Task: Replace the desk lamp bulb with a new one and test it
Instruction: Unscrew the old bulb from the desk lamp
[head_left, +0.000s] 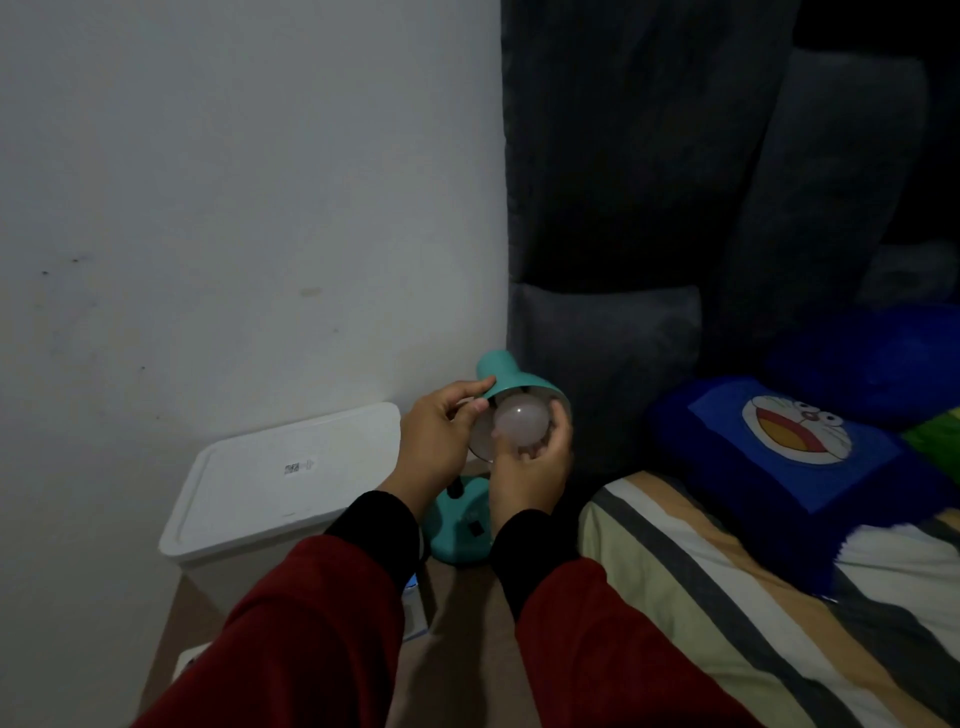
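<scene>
right hand (530, 467) is cupped around the bulb (521, 422), fingertips wrapped on its lower and right sides, so it is closed on the globe. left hand (441, 436) pinches the rim and neck of the lamp shade (506, 379), thumb on top, steadying it.

what could go wrong: if the bulb goes into the socket at an angle, the thread could cross and jam, and forcing it might crack the globe. a loose grip while turning could let the bulb slip out and drop onto the lamp base (462, 525) or the table (467, 623). if the left hand lets the shade swing, the whole lamp may tip, since it stands close to the table edge by the bed (727, 597). whether the bulb is being screwed in or out cannot be told from this view, nor whether the lamp is switched off.

the bulb is a round, frosted, pale pinkish-white globe, unlit, sitting in the mouth of the teal shade, which is tilted towards the camera. its screw cap is hidden inside. the room is dim. a white lidded box (280, 478) stands just left of the lamp.
</scene>
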